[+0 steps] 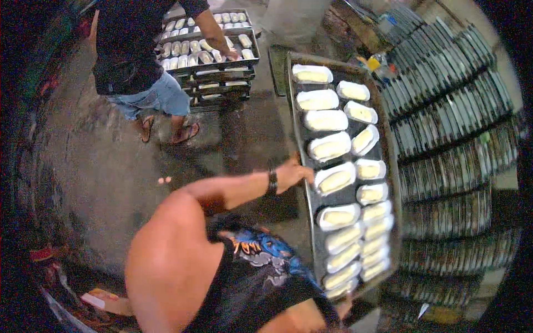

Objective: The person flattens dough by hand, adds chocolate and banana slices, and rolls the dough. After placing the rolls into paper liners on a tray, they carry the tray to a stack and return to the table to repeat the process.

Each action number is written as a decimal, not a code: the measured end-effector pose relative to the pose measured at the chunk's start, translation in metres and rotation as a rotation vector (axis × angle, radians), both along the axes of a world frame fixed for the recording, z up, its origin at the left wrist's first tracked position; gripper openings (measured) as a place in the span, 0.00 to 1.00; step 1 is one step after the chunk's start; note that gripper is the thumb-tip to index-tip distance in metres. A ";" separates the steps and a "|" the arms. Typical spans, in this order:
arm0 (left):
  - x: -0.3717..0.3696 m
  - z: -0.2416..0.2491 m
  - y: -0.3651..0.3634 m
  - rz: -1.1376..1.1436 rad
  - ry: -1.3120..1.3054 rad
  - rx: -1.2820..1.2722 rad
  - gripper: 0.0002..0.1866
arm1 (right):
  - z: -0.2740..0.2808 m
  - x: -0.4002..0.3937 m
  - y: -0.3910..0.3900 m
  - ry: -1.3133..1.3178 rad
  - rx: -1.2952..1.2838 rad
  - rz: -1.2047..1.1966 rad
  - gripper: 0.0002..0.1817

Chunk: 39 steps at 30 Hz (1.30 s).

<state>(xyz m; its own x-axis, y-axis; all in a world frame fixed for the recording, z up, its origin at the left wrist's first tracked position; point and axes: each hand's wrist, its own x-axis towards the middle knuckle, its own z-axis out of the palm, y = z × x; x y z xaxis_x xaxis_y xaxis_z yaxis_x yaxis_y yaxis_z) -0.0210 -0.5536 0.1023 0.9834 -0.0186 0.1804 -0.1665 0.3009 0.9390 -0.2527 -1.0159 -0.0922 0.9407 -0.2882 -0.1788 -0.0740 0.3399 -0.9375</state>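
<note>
The long, dark rectangular metal tray [387, 147] is up in front of the person, to the right of their body, with its long axis running from near their waist away ahead; the far end leans a little left. In it, pale oval pieces of dough in white boat-shaped cups [331, 147] sit in two lengthwise columns, most lying crosswise, a few slanting, and packed closer at the near end.

The left arm stretches across from the shoulder, elbow slightly bent, a dark bracelet [272, 182] at the wrist. The left hand [294, 175] grasps the tray's left long edge about midway, fingers curled at the rim. The right hand [345, 306] is low by the near end; it is blurred and partly cut off, so I can't tell how its fingers are set.

Just past the tray, tall rows of dark flat trays [444, 144] stand stacked. Ahead to the left, a co-worker in denim shorts [147, 100] reaches over another filled tray stack [219, 77].
</note>
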 end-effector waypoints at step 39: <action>0.101 0.012 0.032 -0.495 -0.340 0.805 0.12 | 0.246 0.010 0.119 0.231 -0.127 -0.379 0.24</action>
